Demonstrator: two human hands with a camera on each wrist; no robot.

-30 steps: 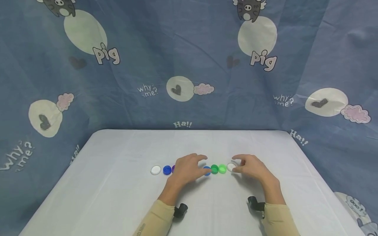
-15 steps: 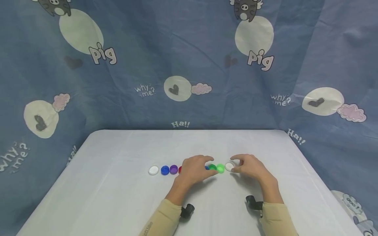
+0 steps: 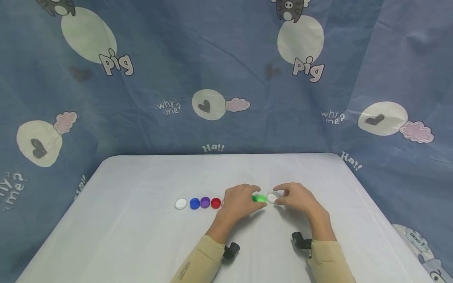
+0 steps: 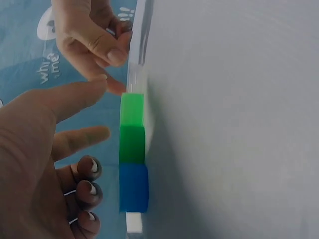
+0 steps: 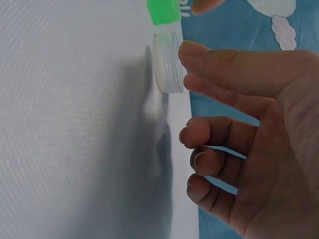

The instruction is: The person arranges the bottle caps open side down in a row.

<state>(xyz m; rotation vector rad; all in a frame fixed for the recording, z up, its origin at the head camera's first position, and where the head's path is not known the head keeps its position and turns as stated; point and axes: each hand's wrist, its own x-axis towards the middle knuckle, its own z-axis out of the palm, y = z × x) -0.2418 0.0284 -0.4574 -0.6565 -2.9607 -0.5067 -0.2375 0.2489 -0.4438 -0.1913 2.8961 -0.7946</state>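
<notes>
Obscuring part of dark green cap, left hand loosely spread, right hand likewise

The clear cap looks plastic (ridged edge); backdrop, creased cloth.

Wide room on the surface lies left of the row of caps and right of the right hand; behind the row, bare surface runs back to the patterned cloth. Between the 2 forearms a lane leads forward — 2 black wrist cameras jut into it, and the light green cap and pale cap stand across its far end. The left hand covers the row's middle.
</notes>
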